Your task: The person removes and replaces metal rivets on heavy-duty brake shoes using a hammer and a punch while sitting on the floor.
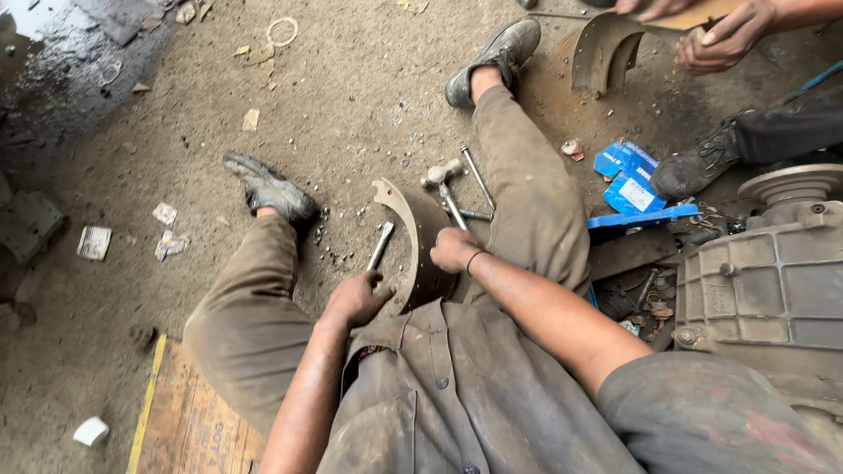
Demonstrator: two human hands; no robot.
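Gritty workshop floor (351,96) carried a curved brake shoe (420,239), long axis running away from the seated person; right hand (454,249) gripped a hammer (445,186), left hand (355,299) clasped a metal rod (380,245).

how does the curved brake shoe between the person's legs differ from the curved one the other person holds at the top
The grey curved metal brake shoe between the legs stands on the dirt floor, steadied by the right hand; the rusty brown curved brake shoe lies farther off, under a co-worker's hands. Both are arc-shaped and worn.

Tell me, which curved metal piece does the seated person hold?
The curved metal piece between the legs, under the right hand; another person holds the other piece farther off.
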